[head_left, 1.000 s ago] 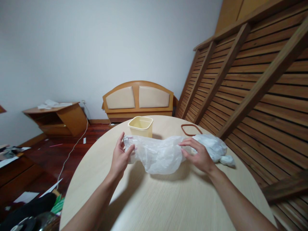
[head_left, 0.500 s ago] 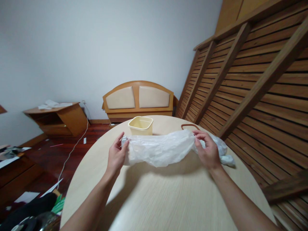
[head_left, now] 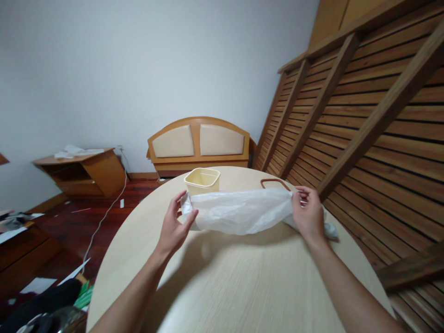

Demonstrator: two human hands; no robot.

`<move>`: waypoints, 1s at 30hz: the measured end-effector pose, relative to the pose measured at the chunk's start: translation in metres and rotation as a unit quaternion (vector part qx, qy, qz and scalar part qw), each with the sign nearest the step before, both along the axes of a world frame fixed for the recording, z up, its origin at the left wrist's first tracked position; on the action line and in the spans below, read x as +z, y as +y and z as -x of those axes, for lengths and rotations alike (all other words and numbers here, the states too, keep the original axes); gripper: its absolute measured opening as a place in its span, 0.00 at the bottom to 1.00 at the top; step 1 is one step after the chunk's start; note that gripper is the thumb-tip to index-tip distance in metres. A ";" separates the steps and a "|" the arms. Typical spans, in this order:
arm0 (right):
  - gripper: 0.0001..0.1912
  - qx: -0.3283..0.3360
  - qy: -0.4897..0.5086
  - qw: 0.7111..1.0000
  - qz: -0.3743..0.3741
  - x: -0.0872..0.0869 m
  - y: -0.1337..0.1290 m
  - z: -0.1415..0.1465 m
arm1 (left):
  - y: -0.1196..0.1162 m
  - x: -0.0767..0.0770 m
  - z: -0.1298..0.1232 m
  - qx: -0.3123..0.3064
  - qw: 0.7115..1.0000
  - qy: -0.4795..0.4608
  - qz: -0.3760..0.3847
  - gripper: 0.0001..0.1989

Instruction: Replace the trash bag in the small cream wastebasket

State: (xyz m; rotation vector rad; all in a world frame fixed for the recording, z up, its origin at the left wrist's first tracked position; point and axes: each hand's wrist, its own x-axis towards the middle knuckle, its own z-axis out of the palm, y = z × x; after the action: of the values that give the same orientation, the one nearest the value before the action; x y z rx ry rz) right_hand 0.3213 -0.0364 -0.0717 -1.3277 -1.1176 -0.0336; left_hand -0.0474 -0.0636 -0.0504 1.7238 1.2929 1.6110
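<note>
A translucent white plastic bag (head_left: 243, 210) is stretched sideways above the round table (head_left: 263, 282). My left hand (head_left: 176, 224) grips its left end, thumb in front and fingers behind, where a shiny, pale part shows. Something rounded and pale seems to lie inside that end, but I cannot make it out. The right end is pinched in my right hand (head_left: 308, 212). A pale yellow square plastic bin (head_left: 202, 185) stands open-topped just behind the bag. Near my right hand a brown loop, like a handle (head_left: 275, 181), lies on the table.
A crumpled plastic bundle (head_left: 331, 231) lies at the table's right, partly behind my right hand. Slatted wooden panels (head_left: 347, 138) lean along the right side. A headboard (head_left: 197, 143) stands beyond the table. On the floor at left are a cable (head_left: 104, 215) and papers (head_left: 38, 284).
My right hand has moved right, pulling the bag tauter and flatter. My left hand has turned slightly, with its thumb lower and the bag's shiny end more exposed.
</note>
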 end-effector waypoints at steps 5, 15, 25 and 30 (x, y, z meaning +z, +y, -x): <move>0.18 -0.056 -0.132 0.990 -0.002 0.001 -0.003 -0.005 | 0.002 -0.018 -0.006 -0.044 0.992 0.115 0.029 0.39; 0.19 0.127 -0.355 0.923 0.074 -0.006 -0.013 0.028 | 0.007 -0.034 -0.008 -0.115 0.973 0.054 0.192 0.50; 0.30 0.136 -0.409 0.886 0.170 -0.026 -0.008 0.015 | 0.006 -0.017 -0.002 -0.066 0.919 -0.073 0.382 0.34; 0.31 0.130 -0.414 0.872 0.226 -0.012 -0.016 0.019 | 0.014 -0.017 0.000 -0.083 0.916 -0.106 0.377 0.29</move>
State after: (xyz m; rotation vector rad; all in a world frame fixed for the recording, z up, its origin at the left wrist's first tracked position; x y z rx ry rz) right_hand 0.3018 -0.0529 -0.0836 -1.6083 -2.1332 -0.1648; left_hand -0.0473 -0.0498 -0.0670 1.1059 1.3659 0.9643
